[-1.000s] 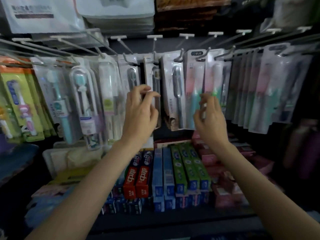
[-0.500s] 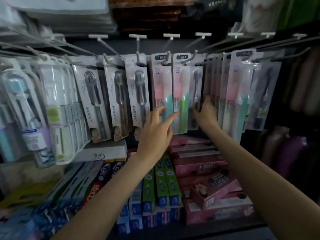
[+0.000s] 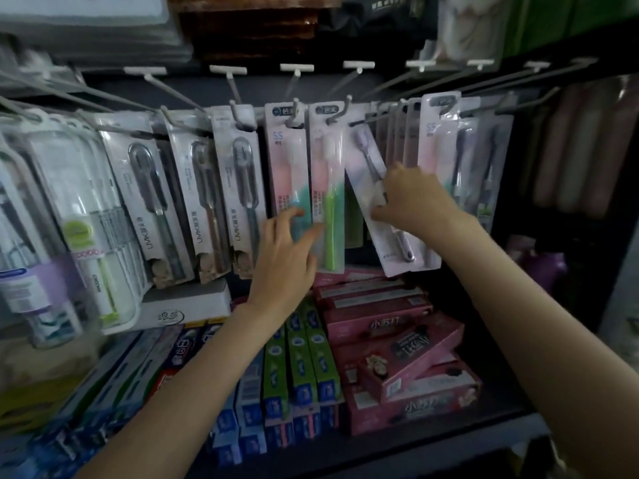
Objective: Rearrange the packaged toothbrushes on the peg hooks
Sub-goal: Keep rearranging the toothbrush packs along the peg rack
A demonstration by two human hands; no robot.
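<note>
Pale lilac carded toothbrush pack (image 3: 380, 216) hangs tilted from a grey peg hook (image 3: 363, 122), pinched by the right hand (image 3: 413, 198). The left hand (image 3: 285, 250), fingers spread, touches the pink-and-green toothbrush pack (image 3: 328, 188) beside it.

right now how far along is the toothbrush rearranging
Done: the LMK packs and the pink-green packs hang straight on their hooks. In hand: the right hand grips a tilted grey-brush pack, while the left hand touches the pink-green packs. Left: straightening or rehanging that tilted pack.
</note>
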